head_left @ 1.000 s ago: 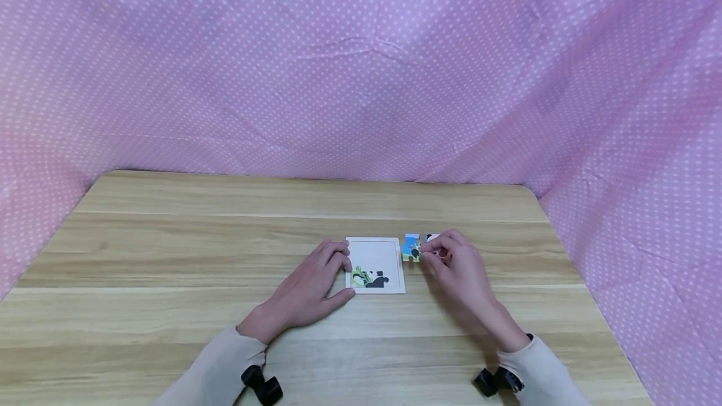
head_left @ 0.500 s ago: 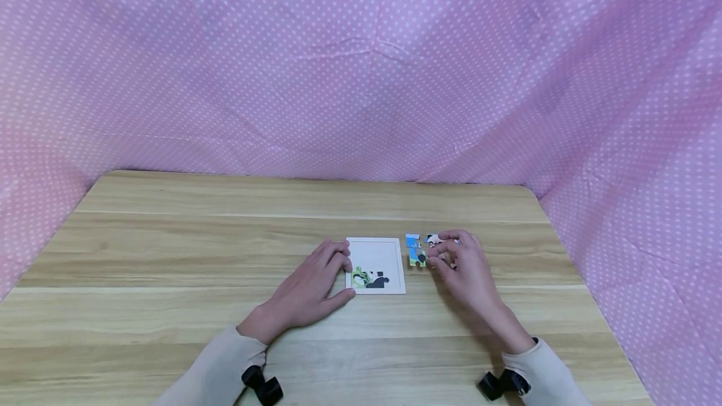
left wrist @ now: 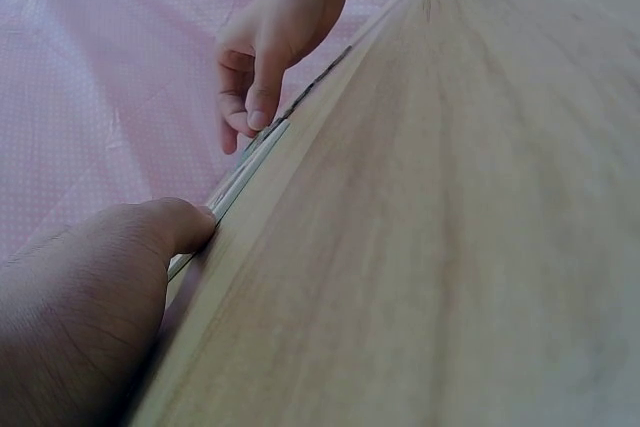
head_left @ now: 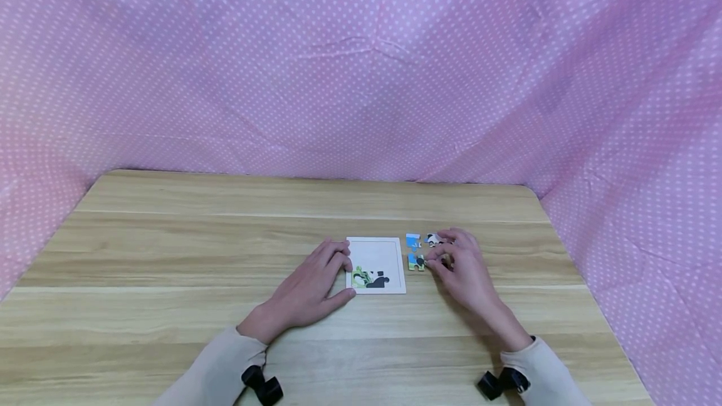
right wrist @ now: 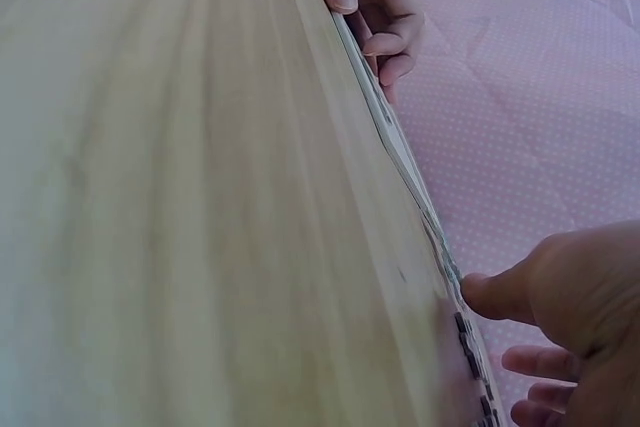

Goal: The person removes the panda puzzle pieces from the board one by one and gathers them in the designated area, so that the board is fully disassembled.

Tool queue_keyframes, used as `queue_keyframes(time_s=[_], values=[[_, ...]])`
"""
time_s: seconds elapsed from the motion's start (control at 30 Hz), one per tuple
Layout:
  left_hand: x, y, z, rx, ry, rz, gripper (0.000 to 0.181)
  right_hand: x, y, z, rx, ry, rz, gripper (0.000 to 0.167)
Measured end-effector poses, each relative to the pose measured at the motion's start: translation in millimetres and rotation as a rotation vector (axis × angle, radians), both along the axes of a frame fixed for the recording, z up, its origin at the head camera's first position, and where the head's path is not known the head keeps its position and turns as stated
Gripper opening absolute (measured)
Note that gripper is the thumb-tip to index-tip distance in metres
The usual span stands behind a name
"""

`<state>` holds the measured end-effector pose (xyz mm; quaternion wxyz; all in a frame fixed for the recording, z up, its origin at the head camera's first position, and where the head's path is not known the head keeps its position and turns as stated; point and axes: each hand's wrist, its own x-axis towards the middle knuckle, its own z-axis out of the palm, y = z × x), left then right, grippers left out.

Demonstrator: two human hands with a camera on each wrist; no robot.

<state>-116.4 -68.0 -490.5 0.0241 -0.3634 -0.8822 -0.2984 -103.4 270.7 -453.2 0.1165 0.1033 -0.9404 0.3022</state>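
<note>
My left hand (head_left: 310, 287) rests at the left side of a white square puzzle tray (head_left: 375, 252), fingers on its edge and thumb by the near left corner. Joined puzzle pieces (head_left: 369, 279) in green and black lie in the tray's near left part. Right of the tray, my right hand (head_left: 464, 268) pinches the edge of a green and blue puzzle piece (head_left: 416, 262) between thumb and finger, low over the table. In the right wrist view the right thumb (right wrist: 500, 292) touches a piece's edge. Part of the pieces beneath the right hand is hidden.
A blue puzzle piece (head_left: 413, 241) lies just beyond the pinched one. Beside it is a piece with a panda face (head_left: 433, 240), partly covered by the right hand. The wooden table (head_left: 197, 237) ends at a pink dotted cloth (head_left: 361, 80).
My right hand has drawn the green and blue piece toward me and slightly right, away from the blue piece, which now shows fully. The left hand and tray stay in place.
</note>
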Motion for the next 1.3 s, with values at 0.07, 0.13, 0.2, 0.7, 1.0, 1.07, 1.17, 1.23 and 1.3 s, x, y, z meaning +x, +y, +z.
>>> queue_keyframes(time_s=[0.07,0.13,0.2,0.7,1.0,1.07,1.17,1.23,1.3], values=[[0.0,-0.2,0.1,-0.001,-0.003,0.002,0.033,-0.9,-1.1,-0.3,-0.002,-0.005,0.0,0.011],[0.2,-0.3,0.4,-0.001,-0.004,0.003,0.033,-1.5,-1.7,-0.4,0.0,-0.007,0.0,0.012],[0.3,-0.1,0.6,0.0,-0.003,0.003,0.034,-1.9,-2.1,-0.5,0.005,-0.009,0.0,0.011],[1.0,0.2,0.7,0.011,0.004,0.003,0.034,-2.3,-0.7,-2.2,0.023,-0.013,-0.002,0.011],[0.8,0.2,1.2,0.01,-0.009,0.001,0.034,-1.1,-0.8,-2.2,0.01,-0.016,-0.011,0.011],[0.8,0.2,1.1,0.009,-0.007,0.0,0.034,-0.9,-0.9,-1.9,0.005,-0.015,-0.015,0.011],[0.8,0.1,1.0,0.009,-0.007,-0.002,0.034,-0.5,-1.3,-0.9,0.0,-0.016,-0.019,0.01],[0.9,0.1,0.8,0.011,-0.007,-0.003,0.034,-0.4,-1.7,-0.2,-0.001,-0.012,-0.02,0.009],[1.1,0.1,1.2,0.014,-0.009,-0.003,0.034,-0.2,-2.1,0.4,0.0,-0.011,-0.022,0.009]])
